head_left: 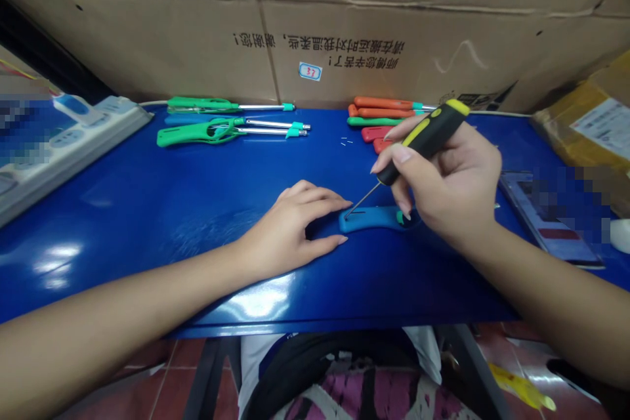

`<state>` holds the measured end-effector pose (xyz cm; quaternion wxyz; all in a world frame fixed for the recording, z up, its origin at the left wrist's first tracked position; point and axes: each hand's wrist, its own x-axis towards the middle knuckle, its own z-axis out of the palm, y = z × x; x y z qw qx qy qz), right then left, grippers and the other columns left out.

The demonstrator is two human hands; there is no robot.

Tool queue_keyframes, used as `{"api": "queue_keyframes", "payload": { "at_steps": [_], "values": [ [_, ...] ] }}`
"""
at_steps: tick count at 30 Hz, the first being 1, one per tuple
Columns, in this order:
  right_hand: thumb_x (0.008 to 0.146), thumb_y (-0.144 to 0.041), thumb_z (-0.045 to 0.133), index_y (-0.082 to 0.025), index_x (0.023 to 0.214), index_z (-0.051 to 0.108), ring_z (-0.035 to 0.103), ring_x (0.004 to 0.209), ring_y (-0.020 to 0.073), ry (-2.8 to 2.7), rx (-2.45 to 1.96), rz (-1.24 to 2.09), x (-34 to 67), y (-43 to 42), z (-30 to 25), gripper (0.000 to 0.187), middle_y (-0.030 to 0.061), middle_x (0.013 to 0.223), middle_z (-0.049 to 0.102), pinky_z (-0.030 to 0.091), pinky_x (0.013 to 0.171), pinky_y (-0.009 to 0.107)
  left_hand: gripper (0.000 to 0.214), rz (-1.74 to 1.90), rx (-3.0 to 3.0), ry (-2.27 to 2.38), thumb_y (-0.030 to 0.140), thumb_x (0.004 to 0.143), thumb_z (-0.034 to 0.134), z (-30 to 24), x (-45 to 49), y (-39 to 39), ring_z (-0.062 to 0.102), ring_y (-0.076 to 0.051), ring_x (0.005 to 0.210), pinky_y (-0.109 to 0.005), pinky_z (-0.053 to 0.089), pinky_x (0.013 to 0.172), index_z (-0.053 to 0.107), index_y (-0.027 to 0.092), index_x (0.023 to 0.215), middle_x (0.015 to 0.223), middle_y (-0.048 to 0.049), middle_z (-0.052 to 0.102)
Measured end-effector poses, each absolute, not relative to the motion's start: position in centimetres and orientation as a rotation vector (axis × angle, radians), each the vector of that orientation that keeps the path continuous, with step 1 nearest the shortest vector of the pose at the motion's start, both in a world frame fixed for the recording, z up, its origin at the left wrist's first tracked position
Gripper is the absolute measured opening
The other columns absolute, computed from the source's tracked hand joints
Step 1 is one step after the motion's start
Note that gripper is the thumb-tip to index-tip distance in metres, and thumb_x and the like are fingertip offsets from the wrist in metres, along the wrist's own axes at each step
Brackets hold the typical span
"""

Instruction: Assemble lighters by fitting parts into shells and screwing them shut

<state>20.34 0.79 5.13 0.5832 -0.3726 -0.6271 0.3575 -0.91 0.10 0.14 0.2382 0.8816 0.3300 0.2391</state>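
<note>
A blue handle of a long-nosed gas lighter [374, 219] lies flat on the table, with a green part near its right end. My left hand [295, 223] rests on the table, thumb and forefinger on either side of the lighter's left end, steadying it. In my right hand [453, 177] is a black and yellow screwdriver [418, 144], held tilted. Its thin shaft slants down to the left, and the tip meets a small hole near the lighter's left end. The lighter's right end is partly hidden behind my right hand.
Green and blue lighters [197, 134] with metal tubes lie at the back left. Orange, red and green lighters [381, 105] lie behind my right hand. A power strip [73, 138] is at left, a phone-like flat object [551, 223] at right. Cardboard [197, 46] stands behind.
</note>
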Motion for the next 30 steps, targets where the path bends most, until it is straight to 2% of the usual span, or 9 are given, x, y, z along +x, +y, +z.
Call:
{"api": "queue_keyframes", "payload": {
  "at_steps": [5, 13, 30],
  "values": [
    [0.088, -0.024, 0.069, -0.02, 0.085, 0.064, 0.044, 0.027, 0.0053, -1.357, -0.911, 0.945, 20.5, 1.5, 4.6, 0.007, -0.0012, 0.072, 0.073, 0.029, 0.023, 0.023, 0.039, 0.64, 2.409, 0.883, 0.035, 0.094, 0.07, 0.2, -0.9, 0.2, 0.058, -0.022, 0.116, -0.041, 0.044, 0.104, 0.065, 0.023, 0.131, 0.129, -0.005, 0.069],
    [0.085, -0.017, 0.064, -0.02, 0.081, 0.061, 0.043, 0.027, 0.0048, -1.313, -0.945, 1.0, 20.9, 2.4, 4.0, 0.006, -0.0029, 0.069, 0.071, 0.027, 0.023, 0.021, 0.039, 0.618, 2.401, 0.867, 0.033, 0.095, 0.07, 0.2, -0.9, 0.4, 0.058, -0.022, 0.114, -0.04, 0.043, 0.103, 0.064, 0.024, 0.132, 0.13, -0.0034, 0.07],
    [0.085, -0.018, 0.062, -0.021, 0.082, 0.06, 0.039, 0.028, 0.0042, -1.315, -0.987, 0.994, 21.0, 2.5, 3.8, 0.004, -0.0023, 0.069, 0.071, 0.024, 0.024, 0.022, 0.038, 0.607, 2.435, 0.859, 0.032, 0.096, 0.068, 0.3, -1.0, 0.3, 0.058, -0.021, 0.112, -0.039, 0.043, 0.103, 0.064, 0.023, 0.133, 0.13, -0.0034, 0.07]
  ]
}}
